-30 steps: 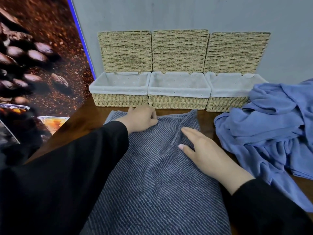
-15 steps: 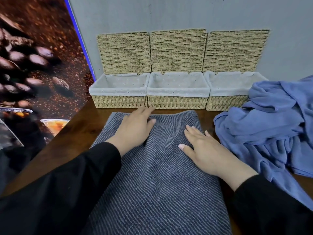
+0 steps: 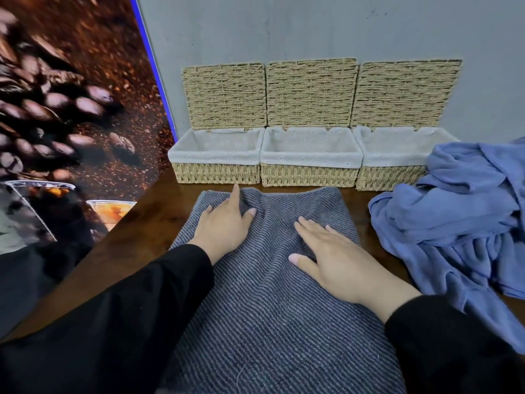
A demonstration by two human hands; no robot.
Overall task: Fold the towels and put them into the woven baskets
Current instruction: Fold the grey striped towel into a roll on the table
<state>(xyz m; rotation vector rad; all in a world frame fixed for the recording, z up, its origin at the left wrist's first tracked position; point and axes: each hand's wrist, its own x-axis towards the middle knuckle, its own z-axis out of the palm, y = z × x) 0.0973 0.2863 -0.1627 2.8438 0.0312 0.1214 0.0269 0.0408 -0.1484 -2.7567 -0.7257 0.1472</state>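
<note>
— Left hand (image 3: 224,223) different from a second ago?

— Yes: then bunched near the far edge of the grey-and-blue striped terry towel (image 3: 272,308), fingers curled; now spread flat, palm down, index finger reaching to the far hem, thumb splayed toward the middle

— And the right hand (image 3: 338,260)?

— Barely moved; flat on the same towel throughout, fingers straight and together, thumb out to the left. Both hands apart, side by side, gripping nothing, only pressing

— Meaning for the task?

— Probably a smoothing pass: a soft ridge of cloth between the two hands, not yet pressed out (hard to tell whether crease or fold line). Looks already doubled over, lying lengthwise on the dark brown wooden table (image 3: 142,223), far hem just short of the baskets

— Baskets?

— Three woven straw baskets with white cloth liners: left basket (image 3: 216,173), middle basket (image 3: 309,176), right basket (image 3: 389,177), in a row against the grey wall (image 3: 312,27), lids tipped up behind, no towel visible inside any

— So early days?

— Seems so: one towel mid-fold, and a crumpled pile of light blue towels (image 3: 460,220) waiting at the right, touching the right basket. Likely next: another fold across, then into a basket
</note>
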